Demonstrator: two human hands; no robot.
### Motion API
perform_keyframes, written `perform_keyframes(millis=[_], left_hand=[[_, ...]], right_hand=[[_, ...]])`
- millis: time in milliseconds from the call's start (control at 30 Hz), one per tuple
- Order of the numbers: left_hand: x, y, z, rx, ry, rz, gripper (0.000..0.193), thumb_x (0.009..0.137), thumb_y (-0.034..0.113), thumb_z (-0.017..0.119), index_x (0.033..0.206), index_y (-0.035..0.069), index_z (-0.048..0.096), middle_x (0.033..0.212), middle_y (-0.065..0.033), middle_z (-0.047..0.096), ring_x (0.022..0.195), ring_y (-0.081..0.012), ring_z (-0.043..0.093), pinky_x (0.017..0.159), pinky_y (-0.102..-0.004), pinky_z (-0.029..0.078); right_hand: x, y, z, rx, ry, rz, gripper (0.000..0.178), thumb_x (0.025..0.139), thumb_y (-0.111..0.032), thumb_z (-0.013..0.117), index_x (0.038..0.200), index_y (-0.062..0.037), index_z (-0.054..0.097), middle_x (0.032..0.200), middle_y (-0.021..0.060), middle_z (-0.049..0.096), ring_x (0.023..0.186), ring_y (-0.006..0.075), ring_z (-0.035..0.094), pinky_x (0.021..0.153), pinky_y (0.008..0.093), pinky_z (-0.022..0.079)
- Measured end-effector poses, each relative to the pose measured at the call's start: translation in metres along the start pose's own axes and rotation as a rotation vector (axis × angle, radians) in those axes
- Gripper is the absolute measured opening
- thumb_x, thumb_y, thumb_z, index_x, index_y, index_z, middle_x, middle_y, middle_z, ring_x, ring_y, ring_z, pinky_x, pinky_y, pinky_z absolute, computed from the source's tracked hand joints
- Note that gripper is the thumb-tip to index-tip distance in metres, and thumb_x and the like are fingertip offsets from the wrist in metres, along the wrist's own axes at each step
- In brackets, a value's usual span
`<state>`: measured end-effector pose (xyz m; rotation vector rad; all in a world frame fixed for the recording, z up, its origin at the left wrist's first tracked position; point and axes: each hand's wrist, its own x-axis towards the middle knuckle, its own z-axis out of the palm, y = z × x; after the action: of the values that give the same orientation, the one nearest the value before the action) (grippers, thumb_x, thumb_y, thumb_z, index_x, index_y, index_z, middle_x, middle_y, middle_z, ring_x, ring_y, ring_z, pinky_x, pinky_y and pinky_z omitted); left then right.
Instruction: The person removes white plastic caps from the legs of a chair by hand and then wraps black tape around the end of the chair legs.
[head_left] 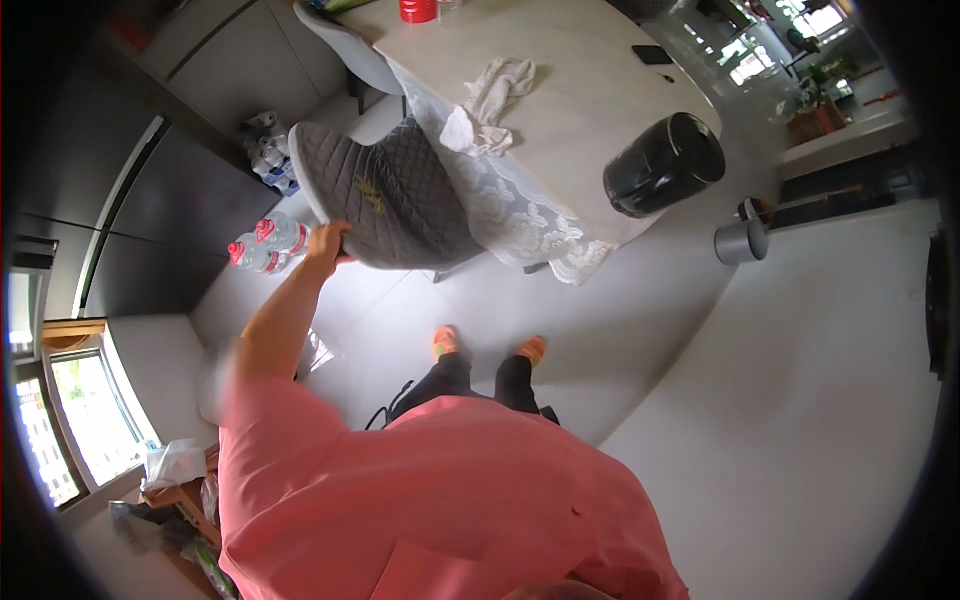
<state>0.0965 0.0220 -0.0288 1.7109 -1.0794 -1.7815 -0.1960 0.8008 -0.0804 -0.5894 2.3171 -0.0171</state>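
My left hand [328, 243] is closed around the near edge of a chair [400, 205] with a grey quilted back cover and a pale shell. A small yellowish emblem marks the cover. The chair stands by the table [580, 60], against the hanging white lace tablecloth edge [545, 225]. My right hand does not show in the head view. Close to the table's near edge lies a crumpled pale cloth [492, 105]. A black rounded appliance [660, 165] stands at the table's near right end.
Water bottles with red caps [262, 245] stand on the floor left of the chair, before dark cabinets [175, 205]. Another grey chair [350, 45] is farther back. On the table are a phone [652, 55] and a red container [417, 10]. A grey bin [740, 242] is at right.
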Motion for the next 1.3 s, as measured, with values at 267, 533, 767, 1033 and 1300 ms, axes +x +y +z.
perform_keyframes(millis=[267, 533, 767, 1033, 1300], left_hand=[[-0.073, -0.026, -0.121, 0.015, 0.090, -0.038, 0.026, 0.077, 0.017, 0.060, 0.088, -0.007, 0.057, 0.074, -0.0161, 0.061, 0.058, -0.0268, 0.064, 0.049, -0.0351, 0.056], [-0.134, -0.107, -0.247, 0.139, 0.116, 0.082, 0.027, 0.079, 0.015, 0.059, 0.091, -0.008, 0.055, 0.082, -0.0177, 0.059, 0.064, -0.0267, 0.064, 0.048, -0.0331, 0.058], [-0.210, -0.107, -0.243, 0.006, 0.204, -0.154, 0.021, 0.077, 0.015, 0.061, 0.075, -0.005, 0.056, 0.063, -0.0082, 0.055, 0.049, -0.0194, 0.057, 0.047, -0.0304, 0.054], [-0.257, -0.150, -0.280, -0.061, 0.269, -0.224, 0.024, 0.078, 0.014, 0.060, 0.095, -0.003, 0.058, 0.074, -0.0085, 0.061, 0.060, -0.0195, 0.060, 0.054, -0.0320, 0.053], [-0.273, -0.173, -0.232, -0.402, 0.603, -0.053, 0.041, 0.089, 0.051, 0.054, 0.072, 0.013, 0.052, 0.060, 0.0032, 0.048, 0.050, -0.0103, 0.045, 0.046, -0.0263, 0.040]], right_hand=[[0.075, -0.150, -0.109, 0.859, -0.041, 0.229, 0.032, 0.092, -0.033, 0.051, 0.085, -0.0021, 0.058, 0.073, 0.0075, 0.062, 0.060, 0.0167, 0.061, 0.054, 0.0302, 0.049], [0.103, -0.213, -0.092, 0.708, -0.194, 0.189, 0.034, 0.090, -0.032, 0.052, 0.081, -0.0006, 0.058, 0.072, 0.0088, 0.062, 0.058, 0.0161, 0.060, 0.052, 0.0302, 0.047], [0.141, -0.225, -0.081, 0.488, -0.339, 0.162, 0.035, 0.089, -0.033, 0.052, 0.080, -0.0005, 0.059, 0.071, 0.0086, 0.062, 0.058, 0.0173, 0.060, 0.052, 0.0313, 0.049], [0.171, -0.307, -0.093, 0.509, -0.344, -0.070, 0.032, 0.088, -0.033, 0.053, 0.082, -0.0023, 0.058, 0.074, 0.0079, 0.062, 0.061, 0.0162, 0.062, 0.054, 0.0299, 0.050], [0.145, -0.297, -0.031, 0.060, -0.133, -0.389, 0.028, 0.089, -0.035, 0.051, 0.100, -0.0103, 0.059, 0.084, 0.0170, 0.065, 0.082, 0.0352, 0.063, 0.070, 0.0435, 0.048]])
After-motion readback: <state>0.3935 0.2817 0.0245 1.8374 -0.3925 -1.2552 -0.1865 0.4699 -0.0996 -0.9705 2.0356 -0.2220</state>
